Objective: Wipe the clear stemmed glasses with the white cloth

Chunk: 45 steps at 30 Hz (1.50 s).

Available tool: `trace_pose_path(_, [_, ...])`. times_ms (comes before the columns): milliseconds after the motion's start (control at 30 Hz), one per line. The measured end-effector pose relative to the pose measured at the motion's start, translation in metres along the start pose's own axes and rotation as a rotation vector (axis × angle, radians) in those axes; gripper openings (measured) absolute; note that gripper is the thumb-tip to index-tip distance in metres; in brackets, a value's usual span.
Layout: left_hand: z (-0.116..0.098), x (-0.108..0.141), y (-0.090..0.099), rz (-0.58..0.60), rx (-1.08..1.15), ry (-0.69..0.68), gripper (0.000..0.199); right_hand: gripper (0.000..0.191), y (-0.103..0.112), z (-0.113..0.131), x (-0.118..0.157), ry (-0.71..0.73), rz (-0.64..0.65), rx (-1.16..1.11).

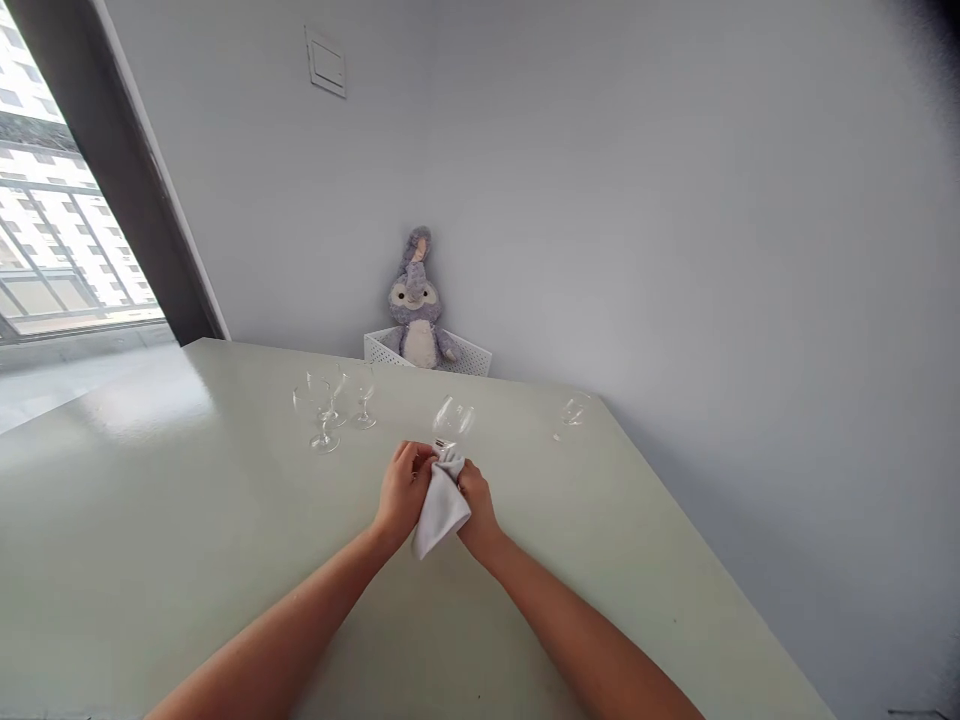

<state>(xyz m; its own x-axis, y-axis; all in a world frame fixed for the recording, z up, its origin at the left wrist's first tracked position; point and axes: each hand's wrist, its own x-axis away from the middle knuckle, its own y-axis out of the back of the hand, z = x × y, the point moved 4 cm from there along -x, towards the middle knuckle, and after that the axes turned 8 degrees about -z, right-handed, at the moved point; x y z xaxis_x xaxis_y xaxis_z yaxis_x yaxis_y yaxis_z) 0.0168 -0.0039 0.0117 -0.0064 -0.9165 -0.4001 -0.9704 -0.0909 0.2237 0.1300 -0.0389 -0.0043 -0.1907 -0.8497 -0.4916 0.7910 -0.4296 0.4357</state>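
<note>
In the head view, gripping a white cloth (pixel 442 510) with the left hand (pixel 405 488) and right hand (pixel 480 502). Holding it around the bottom of a clear glass (pixel 454 418), over the pale surface (pixel 225 520). See more glasses (pixel 324 422) at 10 o'clock from there, another glass (pixel 575 410) at 2, and a fluffy toy (pixel 418 335) in a white basket (pixel 471 356) at 12.

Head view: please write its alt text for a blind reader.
A person's left hand and right hand hold a clear glass and white cloth over a pale table. Stemmed glasses stand at left; a plush toy sits behind.
</note>
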Motion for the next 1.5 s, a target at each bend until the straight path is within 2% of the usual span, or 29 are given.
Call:
trace_pose_path(67, [0.008,-0.007,0.005,-0.044,0.041,0.083,0.015,0.03,0.009,0.004,0.006,0.117,0.155,0.226])
trace_pose_path(133, [0.014,-0.016,0.012,-0.107,0.072,0.146,0.019,0.03,0.015,0.008,0.013,0.207,0.375,0.322])
trace_pose_path(200, [0.018,-0.022,0.019,-0.167,0.092,0.172,0.021,0.048,0.023,0.011,0.016,0.251,0.542,0.285])
trace_pose_path(233, [0.018,-0.023,0.021,-0.182,0.098,0.172,0.022,0.059,0.029,0.012,0.014,0.236,0.562,0.222])
trace_pose_path(300, [0.016,-0.021,0.019,-0.184,0.089,0.144,0.023,0.065,0.042,0.011,0.004,0.104,0.449,0.07])
trace_pose_path(400, [0.007,-0.007,0.005,-0.11,0.013,0.013,0.02,0.048,0.047,0.003,-0.009,-0.183,0.202,-0.191])
trace_pose_path(500, [-0.001,0.012,-0.014,-0.016,-0.034,-0.142,0.009,0.044,0.029,-0.002,-0.01,-0.395,0.135,-0.541])
trace_pose_path(600, [-0.003,0.025,-0.027,0.051,-0.053,-0.231,0.003,0.035,0.013,-0.008,-0.007,-0.508,0.085,-0.758])
trace_pose_path(667, [-0.002,0.029,-0.031,0.072,-0.11,-0.274,0.017,0.031,0.014,-0.018,-0.012,-0.524,0.02,-0.712])
trace_pose_path(767, [0.001,0.031,-0.033,0.095,-0.235,-0.289,0.039,0.031,0.034,-0.046,-0.028,-0.505,-0.123,-0.429])
trace_pose_path(833, [0.003,0.033,-0.035,0.124,-0.3,-0.265,0.042,0.032,0.054,-0.069,-0.041,-0.504,-0.214,-0.284])
trace_pose_path(1000, [0.009,0.035,-0.039,0.189,-0.333,-0.198,0.038,0.028,0.091,-0.121,-0.062,-0.55,-0.364,-0.148])
trace_pose_path(1233, [0.019,0.034,-0.04,0.207,-0.322,-0.129,0.035,0.023,0.102,-0.161,-0.076,-0.596,-0.459,-0.066])
trace_pose_path(1500, [0.021,0.033,-0.04,0.214,-0.325,-0.123,0.035,0.02,0.111,-0.18,-0.089,-0.611,-0.495,-0.056])
